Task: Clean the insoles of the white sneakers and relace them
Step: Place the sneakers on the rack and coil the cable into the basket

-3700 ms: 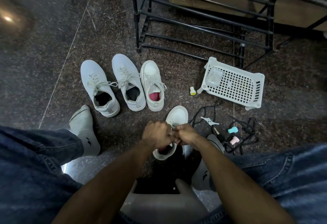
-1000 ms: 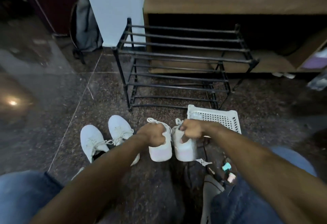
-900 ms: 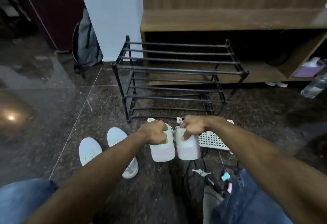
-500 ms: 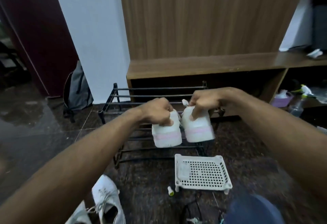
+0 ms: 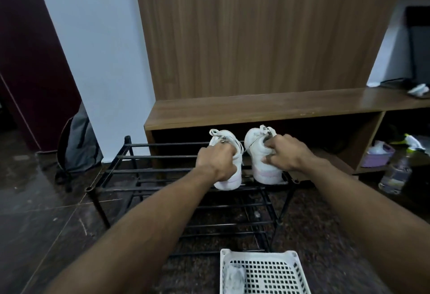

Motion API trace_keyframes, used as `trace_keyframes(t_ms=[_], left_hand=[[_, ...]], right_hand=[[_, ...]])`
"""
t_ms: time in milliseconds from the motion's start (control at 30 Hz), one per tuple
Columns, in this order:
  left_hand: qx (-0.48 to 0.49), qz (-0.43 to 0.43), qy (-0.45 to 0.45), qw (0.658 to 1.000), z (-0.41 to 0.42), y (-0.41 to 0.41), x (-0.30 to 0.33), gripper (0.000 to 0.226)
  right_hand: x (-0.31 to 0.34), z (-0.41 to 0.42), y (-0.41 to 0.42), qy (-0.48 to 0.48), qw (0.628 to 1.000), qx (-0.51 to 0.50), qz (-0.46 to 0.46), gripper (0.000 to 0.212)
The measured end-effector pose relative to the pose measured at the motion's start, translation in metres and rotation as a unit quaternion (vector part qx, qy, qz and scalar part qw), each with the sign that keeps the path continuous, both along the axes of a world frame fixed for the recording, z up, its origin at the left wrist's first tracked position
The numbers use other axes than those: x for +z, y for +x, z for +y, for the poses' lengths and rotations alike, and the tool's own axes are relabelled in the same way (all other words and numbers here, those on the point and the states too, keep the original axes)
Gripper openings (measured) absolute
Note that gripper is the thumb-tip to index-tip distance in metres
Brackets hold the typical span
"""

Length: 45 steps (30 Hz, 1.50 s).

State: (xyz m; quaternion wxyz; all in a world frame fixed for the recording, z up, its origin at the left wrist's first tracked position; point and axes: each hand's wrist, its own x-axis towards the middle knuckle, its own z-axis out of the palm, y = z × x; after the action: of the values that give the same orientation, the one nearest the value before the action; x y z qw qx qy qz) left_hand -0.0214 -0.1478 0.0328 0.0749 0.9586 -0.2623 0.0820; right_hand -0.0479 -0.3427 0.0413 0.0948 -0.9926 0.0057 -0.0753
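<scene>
Hands (image 5: 251, 161) gripping sneakers (image 5: 265, 154) on rack (image 5: 130, 170)

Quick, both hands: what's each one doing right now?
Left hand: grips the left sneaker at its heel.
Right hand: grips the right sneaker at its heel.

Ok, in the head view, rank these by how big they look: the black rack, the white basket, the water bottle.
1. black rack
2. white basket, though it is cut off by the frame and nearest the camera
3. water bottle, clearly smallest and farther back
</scene>
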Motion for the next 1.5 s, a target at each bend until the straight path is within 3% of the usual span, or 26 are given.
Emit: trace_keyframes(t_ms=[167,500,600,633,733,800,867,1033,1200,1333,1433,1500], left_hand=[[-0.008,-0.042,0.034,0.999,-0.029,0.017,-0.030,0.006],[-0.001,0.003,0.031,1.000,-0.042,0.028,-0.036,0.009],[-0.025,0.019,0.011,0.999,-0.032,0.027,-0.042,0.029],[-0.043,0.028,-0.003,0.999,-0.026,0.027,-0.046,0.040],[-0.094,-0.008,-0.035,0.995,-0.002,0.023,-0.058,0.066],[-0.098,-0.030,-0.066,0.993,0.018,0.015,-0.067,0.068],[-0.086,-0.026,-0.101,0.991,0.039,0.007,-0.075,0.066],[-0.024,0.042,-0.134,0.990,0.105,-0.022,-0.110,0.055],[0.108,0.169,-0.156,0.967,0.197,-0.073,-0.175,0.040],[0.292,0.265,-0.105,0.913,0.283,-0.142,-0.244,0.036],[0.397,0.316,-0.057,0.860,0.324,-0.191,-0.288,0.031],[0.448,0.366,-0.038,0.815,0.339,-0.214,-0.313,0.040]], right_hand=[[-0.038,-0.014,0.017,0.019,1.000,0.007,-0.013,0.031],[-0.052,-0.018,0.032,0.059,0.998,0.017,-0.006,0.034],[-0.057,-0.015,0.029,0.045,0.999,-0.004,-0.010,0.020],[-0.058,-0.013,0.026,0.038,0.999,-0.008,-0.024,0.015],[-0.062,-0.006,0.015,0.009,0.991,-0.013,-0.135,0.030],[-0.060,0.009,0.007,-0.003,0.975,0.005,-0.222,0.024],[-0.055,0.030,-0.001,-0.019,0.971,0.044,-0.235,0.017],[-0.064,0.112,-0.018,0.002,0.973,0.166,-0.157,0.017],[-0.138,0.204,-0.040,0.011,0.971,0.236,0.029,0.019],[-0.223,0.285,-0.083,0.037,0.939,0.287,0.185,0.019],[-0.273,0.333,-0.117,0.030,0.915,0.324,0.241,0.027],[-0.298,0.356,-0.134,0.016,0.901,0.343,0.267,0.035]])
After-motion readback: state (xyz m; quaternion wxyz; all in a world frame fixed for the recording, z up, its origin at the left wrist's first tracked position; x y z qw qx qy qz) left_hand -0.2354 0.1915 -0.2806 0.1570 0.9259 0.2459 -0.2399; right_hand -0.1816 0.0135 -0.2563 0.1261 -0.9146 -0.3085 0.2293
